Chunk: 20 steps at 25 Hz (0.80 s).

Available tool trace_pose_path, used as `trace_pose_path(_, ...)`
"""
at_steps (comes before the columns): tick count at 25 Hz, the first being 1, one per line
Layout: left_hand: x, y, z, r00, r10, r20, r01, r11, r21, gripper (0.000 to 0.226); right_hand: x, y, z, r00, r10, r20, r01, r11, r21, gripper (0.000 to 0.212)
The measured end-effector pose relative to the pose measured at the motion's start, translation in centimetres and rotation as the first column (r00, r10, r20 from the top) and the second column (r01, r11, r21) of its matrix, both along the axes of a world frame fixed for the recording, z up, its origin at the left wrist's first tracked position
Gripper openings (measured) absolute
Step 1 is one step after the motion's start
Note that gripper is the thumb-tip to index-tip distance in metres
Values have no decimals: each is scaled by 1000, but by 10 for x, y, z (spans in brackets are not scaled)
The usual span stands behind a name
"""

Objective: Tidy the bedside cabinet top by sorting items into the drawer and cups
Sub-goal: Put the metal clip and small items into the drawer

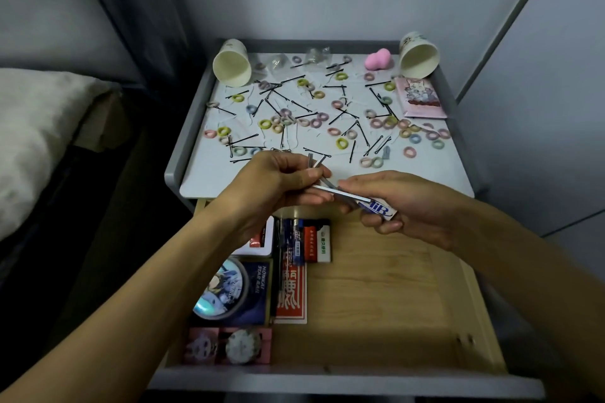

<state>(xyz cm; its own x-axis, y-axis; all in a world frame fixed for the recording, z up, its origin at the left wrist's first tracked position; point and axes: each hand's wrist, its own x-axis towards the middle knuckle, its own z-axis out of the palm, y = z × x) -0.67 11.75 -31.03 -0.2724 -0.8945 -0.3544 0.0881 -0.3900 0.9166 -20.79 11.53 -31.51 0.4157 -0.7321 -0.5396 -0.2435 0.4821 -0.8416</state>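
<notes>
In the middle of the frame, both arms reach up from the bottom corners and meet over the front edge of the counter [425, 177]; the left hand [278, 180] has its fingers pinched on thin silver clips [316, 163]; the right hand [406, 203] has its fingers curled round a small white and blue pack [376, 208]; a long silver strip [343, 195] reaches from the left hand to the pack; below them the drawer [393, 288] is open; one cup [231, 63] lies tipped at the upper left and the other cup [419, 56] at the upper right, with hair ties [265, 124] and black pins [244, 140] spread between.
</notes>
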Motion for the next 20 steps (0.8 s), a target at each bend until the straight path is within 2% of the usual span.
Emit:
trace_pose_path(3, 2, 0, -2, 998, 11, 62, -10, 1000, -9, 11, 1, 2, 2, 998, -19, -59, 15, 998, -57, 14)
trace_pose_path(6, 2, 2, -4, 996, 44, 74, -45, 999, 19, 16, 3, 5, 4, 977, -69, -202, 22, 974, -225, 11)
trace_pose_path(8, 3, 2, -4, 997, 52, 60, -54, 998, 31, 17, 4, 6, 4, 974, -90, -210, 28, 960, -280, 12)
trace_pose_path(10, 4, 2, -2, 997, 60, 42, -61, 997, 37, 9, 5, 6, 6, 976, -89, -200, 26, 955, -297, 11)
trace_pose_path(16, 5, 2, -4, 995, 77, 69, -80, 996, 47, 8, 7, 5, 6, 969, -28, -244, -51, 949, -311, 10)
trace_pose_path(20, 7, 3, -4, 988, 111, 105, -114, 993, 23, 4, 10, 8, 5, 969, -61, -240, -30, 933, -358, 11)
